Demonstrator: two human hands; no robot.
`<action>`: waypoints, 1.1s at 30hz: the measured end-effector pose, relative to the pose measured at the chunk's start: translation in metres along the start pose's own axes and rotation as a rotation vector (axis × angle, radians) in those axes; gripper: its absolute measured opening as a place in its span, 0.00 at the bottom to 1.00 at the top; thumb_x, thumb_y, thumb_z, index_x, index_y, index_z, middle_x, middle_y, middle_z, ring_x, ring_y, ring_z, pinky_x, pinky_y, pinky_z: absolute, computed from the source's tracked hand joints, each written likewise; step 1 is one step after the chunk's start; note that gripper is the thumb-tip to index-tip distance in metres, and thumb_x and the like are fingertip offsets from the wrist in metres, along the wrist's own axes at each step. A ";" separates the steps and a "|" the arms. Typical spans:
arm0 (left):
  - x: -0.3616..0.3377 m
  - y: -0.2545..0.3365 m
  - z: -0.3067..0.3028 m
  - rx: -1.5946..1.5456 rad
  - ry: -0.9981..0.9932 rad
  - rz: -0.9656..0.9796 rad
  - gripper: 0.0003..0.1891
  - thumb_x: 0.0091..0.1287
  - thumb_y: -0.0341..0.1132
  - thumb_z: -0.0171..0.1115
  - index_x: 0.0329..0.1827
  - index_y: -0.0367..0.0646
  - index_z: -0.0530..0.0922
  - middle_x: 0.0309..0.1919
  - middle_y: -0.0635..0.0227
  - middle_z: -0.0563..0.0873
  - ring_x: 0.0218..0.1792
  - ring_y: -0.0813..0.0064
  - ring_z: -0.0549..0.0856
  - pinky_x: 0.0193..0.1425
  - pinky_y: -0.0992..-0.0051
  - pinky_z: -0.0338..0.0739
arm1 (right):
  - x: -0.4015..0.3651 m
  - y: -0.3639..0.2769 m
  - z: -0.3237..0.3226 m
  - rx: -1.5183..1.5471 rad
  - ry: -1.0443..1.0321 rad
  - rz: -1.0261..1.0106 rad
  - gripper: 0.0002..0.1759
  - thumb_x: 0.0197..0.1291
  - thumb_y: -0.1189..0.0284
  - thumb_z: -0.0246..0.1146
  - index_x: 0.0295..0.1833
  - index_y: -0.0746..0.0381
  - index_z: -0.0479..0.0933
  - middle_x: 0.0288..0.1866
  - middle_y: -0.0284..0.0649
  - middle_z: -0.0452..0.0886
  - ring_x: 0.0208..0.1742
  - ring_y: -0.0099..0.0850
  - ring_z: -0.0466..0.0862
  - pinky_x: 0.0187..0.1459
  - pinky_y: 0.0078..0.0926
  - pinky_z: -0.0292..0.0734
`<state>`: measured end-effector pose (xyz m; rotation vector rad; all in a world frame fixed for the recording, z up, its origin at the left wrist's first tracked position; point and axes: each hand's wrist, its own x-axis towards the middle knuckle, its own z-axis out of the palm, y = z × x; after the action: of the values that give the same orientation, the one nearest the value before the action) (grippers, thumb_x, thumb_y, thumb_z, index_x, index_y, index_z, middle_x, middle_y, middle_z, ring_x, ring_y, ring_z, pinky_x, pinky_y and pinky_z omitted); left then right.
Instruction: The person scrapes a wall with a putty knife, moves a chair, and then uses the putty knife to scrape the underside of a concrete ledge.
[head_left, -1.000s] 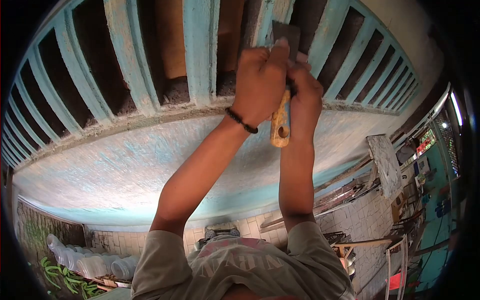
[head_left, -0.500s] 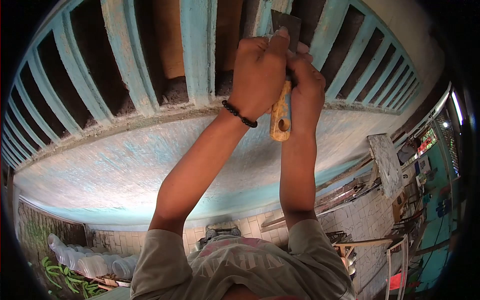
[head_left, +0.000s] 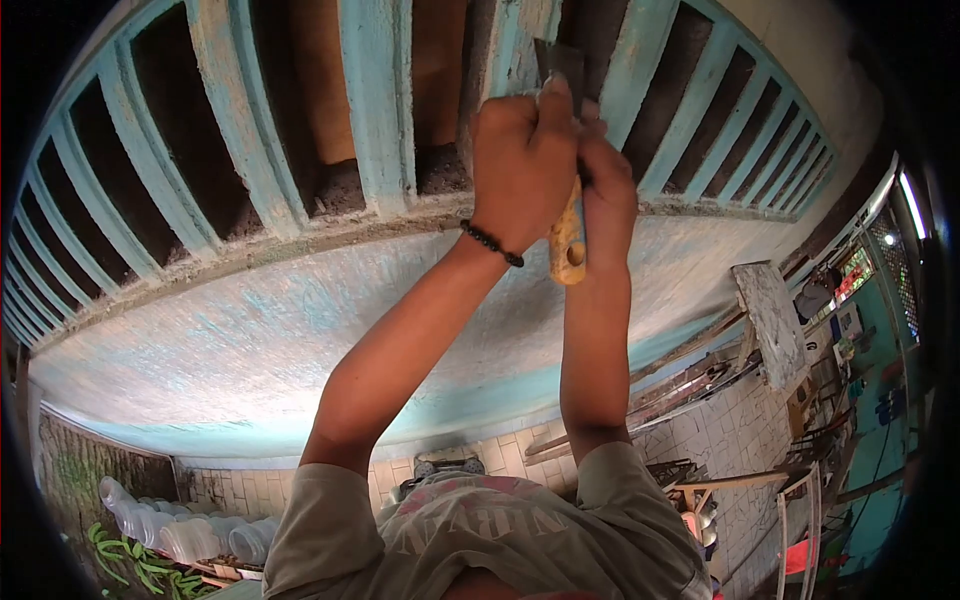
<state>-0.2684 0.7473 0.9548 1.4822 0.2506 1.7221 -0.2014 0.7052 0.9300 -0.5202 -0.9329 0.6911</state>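
Both hands are closed around a scraper (head_left: 568, 245) with a worn yellow handle and a flat, dark metal blade. My left hand (head_left: 523, 150), with a black bead bracelet at the wrist, presses its fingers near the base of the blade. On the other side of the handle, my right hand (head_left: 608, 185) grips it, its fingers partly hidden. The blade points up and lies at the edge of a light-blue slat (head_left: 515, 45) whose paint is patchy. More chipped blue slats (head_left: 378, 110) stand to either side, with dark gaps between.
Below the slats runs a dusty ledge (head_left: 340, 228), then a scuffed wall (head_left: 260, 330). Clear plastic containers (head_left: 190, 535) lie at lower left by green leaves. To the right are a worn board (head_left: 770, 325), a wooden frame (head_left: 798, 535) and a tiled floor (head_left: 735, 470).
My hands and the scraper have come slightly lower in view, and the blade has tilted a little. The slats have shifted slightly left in view. Both hands keep their hold.
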 end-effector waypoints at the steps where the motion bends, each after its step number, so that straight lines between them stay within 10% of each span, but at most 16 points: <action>1: -0.002 0.000 -0.006 0.055 -0.027 -0.005 0.25 0.77 0.38 0.55 0.23 0.29 0.86 0.18 0.57 0.88 0.20 0.71 0.86 0.30 0.69 0.80 | -0.001 0.003 -0.001 0.001 0.016 -0.017 0.15 0.72 0.69 0.61 0.44 0.70 0.87 0.38 0.33 0.85 0.34 0.20 0.83 0.34 0.19 0.76; 20: 0.017 0.024 0.003 0.101 -0.079 -0.069 0.21 0.79 0.38 0.56 0.33 0.28 0.87 0.31 0.56 0.93 0.29 0.76 0.88 0.38 0.76 0.81 | 0.027 -0.011 0.001 0.066 -0.045 -0.027 0.14 0.70 0.68 0.62 0.47 0.67 0.88 0.40 0.36 0.88 0.38 0.22 0.85 0.37 0.19 0.78; 33: 0.026 0.023 0.009 -0.042 -0.015 -0.011 0.24 0.76 0.41 0.57 0.27 0.29 0.86 0.20 0.56 0.88 0.24 0.73 0.86 0.32 0.67 0.78 | 0.026 -0.023 0.013 -0.078 -0.026 -0.123 0.13 0.70 0.70 0.65 0.48 0.69 0.88 0.43 0.33 0.84 0.40 0.20 0.83 0.40 0.19 0.75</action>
<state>-0.2701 0.7474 0.9907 1.4609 0.2129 1.6969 -0.1951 0.7108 0.9662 -0.5196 -1.0105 0.5530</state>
